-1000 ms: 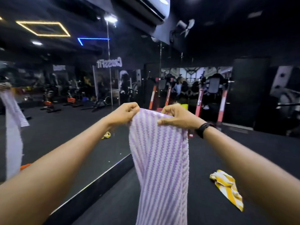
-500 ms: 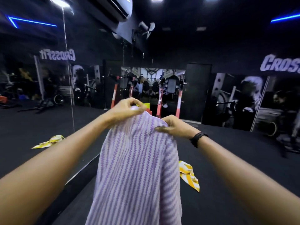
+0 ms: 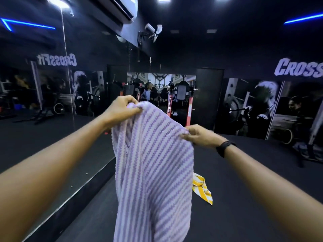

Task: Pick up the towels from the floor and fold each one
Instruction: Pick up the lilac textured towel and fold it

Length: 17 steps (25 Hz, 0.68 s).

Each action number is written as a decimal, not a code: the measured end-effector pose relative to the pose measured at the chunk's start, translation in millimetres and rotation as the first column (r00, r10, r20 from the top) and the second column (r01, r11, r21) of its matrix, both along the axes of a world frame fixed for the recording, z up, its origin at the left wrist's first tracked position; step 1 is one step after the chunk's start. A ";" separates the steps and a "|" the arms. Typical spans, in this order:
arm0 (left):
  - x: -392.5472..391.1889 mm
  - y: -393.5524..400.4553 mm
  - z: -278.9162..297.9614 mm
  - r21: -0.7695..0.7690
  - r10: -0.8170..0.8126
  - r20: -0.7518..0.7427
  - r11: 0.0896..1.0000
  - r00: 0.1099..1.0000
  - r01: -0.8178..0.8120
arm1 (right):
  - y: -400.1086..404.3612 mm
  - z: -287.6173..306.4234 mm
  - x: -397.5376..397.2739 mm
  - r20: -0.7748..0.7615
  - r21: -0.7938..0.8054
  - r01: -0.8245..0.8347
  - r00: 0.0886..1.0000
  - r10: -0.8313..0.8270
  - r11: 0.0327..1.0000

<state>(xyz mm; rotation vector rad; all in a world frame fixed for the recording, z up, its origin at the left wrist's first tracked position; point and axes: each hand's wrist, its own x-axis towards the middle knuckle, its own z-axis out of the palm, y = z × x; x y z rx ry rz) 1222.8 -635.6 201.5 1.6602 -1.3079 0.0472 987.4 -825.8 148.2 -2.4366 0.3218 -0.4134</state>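
Observation:
A purple and white striped towel [image 3: 153,172] hangs in front of me, held up at arm's length. My left hand [image 3: 120,110] pinches its upper left corner, bunched between thumb and fingers. My right hand [image 3: 199,136], with a black band on the wrist, pinches the top edge lower and to the right, so the edge slopes down between them. The towel's lower part runs out of the frame. A yellow and white striped towel [image 3: 202,189] lies crumpled on the dark floor, partly hidden behind the purple one.
A mirror wall [image 3: 52,119] with a raised dark base runs along the left. Red and black gym machines [image 3: 189,105] stand at the far end. Dark floor [image 3: 244,198] stretches to the right, with wall murals [image 3: 262,105] beyond.
My hands have drawn apart along the towel's top edge, the right hand dropping lower and to the right. The view has swung right, away from the mirror.

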 end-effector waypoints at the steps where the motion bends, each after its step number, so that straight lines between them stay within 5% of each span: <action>1: -8.4 -0.4 -0.7 0.062 -0.073 0.018 0.995 0.997 0.072 | 4.6 8.5 4.4 0.103 -0.002 -0.038 0.994 0.038 0.999; 5: -46.6 -13.7 -11.3 0.325 -0.363 -0.024 0.878 0.931 0.351 | 33.7 38.3 27.9 0.195 -0.077 -0.136 0.969 0.149 0.988; 8: -48.7 -20.6 -13.7 0.345 -0.309 0.015 0.894 0.951 0.285 | 33.5 40.6 27.5 0.187 -0.058 -0.093 0.977 0.103 0.994; 11: -32.6 -17.0 -10.3 0.151 -0.149 0.092 0.979 0.985 0.134 | 18.5 26.1 9.9 -0.139 0.055 -0.003 0.990 0.010 0.998; 13: -18.2 -12.0 -7.9 0.046 -0.087 0.015 0.995 0.996 0.086 | 6.0 8.8 -1.8 -0.361 0.015 0.035 0.932 -0.028 0.999; 17: 5.9 -7.6 -9.7 -0.017 -0.007 -0.120 1.000 0.993 0.005 | -4.2 -7.1 -18.4 -0.502 -0.091 0.127 0.851 -0.156 0.988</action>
